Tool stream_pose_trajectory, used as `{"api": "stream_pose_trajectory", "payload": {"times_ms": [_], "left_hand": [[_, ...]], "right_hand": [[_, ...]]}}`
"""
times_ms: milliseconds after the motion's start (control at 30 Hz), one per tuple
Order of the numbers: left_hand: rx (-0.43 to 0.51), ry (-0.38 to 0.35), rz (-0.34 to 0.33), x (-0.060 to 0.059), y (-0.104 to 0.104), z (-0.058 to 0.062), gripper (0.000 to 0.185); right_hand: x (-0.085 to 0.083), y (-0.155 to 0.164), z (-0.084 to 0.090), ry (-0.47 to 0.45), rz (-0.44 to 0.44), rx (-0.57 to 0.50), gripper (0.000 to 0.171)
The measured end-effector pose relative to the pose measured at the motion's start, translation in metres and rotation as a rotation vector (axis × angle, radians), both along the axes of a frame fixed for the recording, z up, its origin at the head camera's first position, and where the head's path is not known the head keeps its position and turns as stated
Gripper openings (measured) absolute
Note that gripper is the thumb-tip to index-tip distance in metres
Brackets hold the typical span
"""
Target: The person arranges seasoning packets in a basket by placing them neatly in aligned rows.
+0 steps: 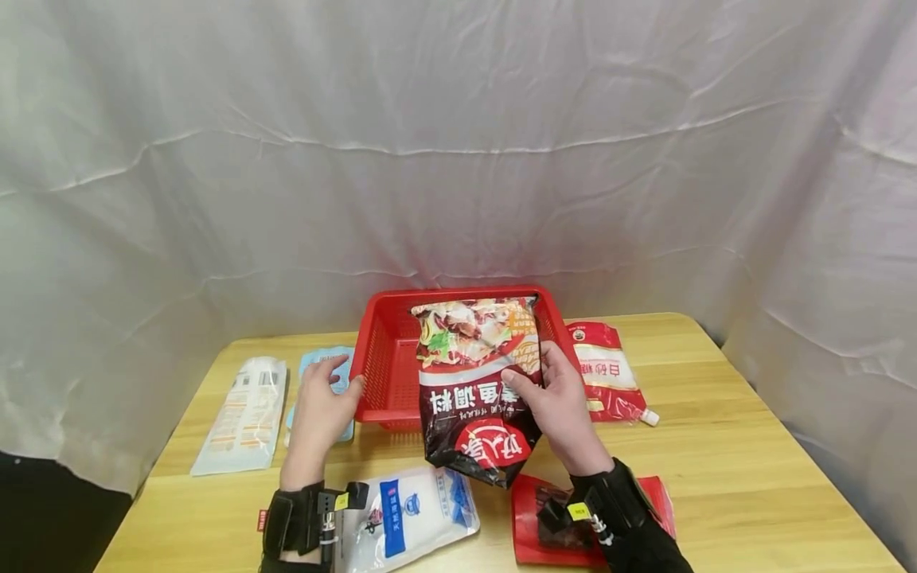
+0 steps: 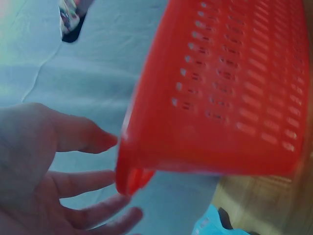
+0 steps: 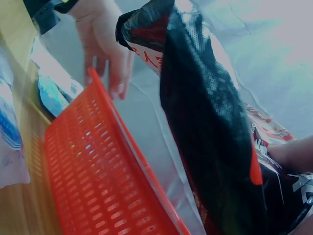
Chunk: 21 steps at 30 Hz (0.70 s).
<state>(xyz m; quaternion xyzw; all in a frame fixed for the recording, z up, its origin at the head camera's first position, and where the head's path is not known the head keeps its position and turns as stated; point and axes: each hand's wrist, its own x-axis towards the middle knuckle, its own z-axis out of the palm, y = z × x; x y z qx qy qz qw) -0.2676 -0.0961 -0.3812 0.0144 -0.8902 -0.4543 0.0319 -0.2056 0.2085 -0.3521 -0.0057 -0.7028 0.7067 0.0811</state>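
My right hand grips the right edge of a dark fish seasoning bag, thumb on its printed front. The bag is held up over the front of a red plastic basket, its print upside down in the head view. In the right wrist view, the seasoning bag's black side rises above the basket's rim. My left hand is at the basket's left rim, fingers spread and fairly straight. Thumb and fingertips come up to the rim in the left wrist view; whether they press on it, I cannot tell.
A white packet and a light blue packet lie left of the basket. A red-and-white sugar pouch with a spout lies right. In front are a white-and-blue salt bag and a red packet. Grey cloth hangs behind.
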Motion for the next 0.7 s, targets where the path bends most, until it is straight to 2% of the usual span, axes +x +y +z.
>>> {"api": "stream_pose_trajectory", "payload": {"times_ms": [200, 333, 400, 500, 600, 700], "left_hand": [[0.050, 0.165, 0.025, 0.003, 0.016, 0.018, 0.051], [0.181, 0.232, -0.035, 0.005, 0.029, 0.027, 0.048], [0.269, 0.221, -0.088, 0.006, 0.035, 0.031, 0.048], [0.382, 0.165, -0.178, 0.008, 0.045, 0.036, 0.051], [0.446, 0.089, -0.261, 0.009, 0.052, 0.039, 0.057], [0.471, 0.020, -0.323, 0.009, 0.059, 0.040, 0.065]], "right_hand": [[0.000, 0.000, -0.003, 0.016, 0.016, -0.021, 0.043], [0.000, -0.002, -0.001, 0.011, 0.009, -0.019, 0.043], [0.000, -0.002, -0.001, 0.003, 0.001, -0.012, 0.043], [-0.001, -0.002, -0.002, -0.014, -0.017, -0.008, 0.042], [0.000, -0.003, -0.002, -0.024, -0.029, -0.007, 0.041], [0.000, -0.004, -0.002, -0.032, -0.037, -0.012, 0.041]]}}
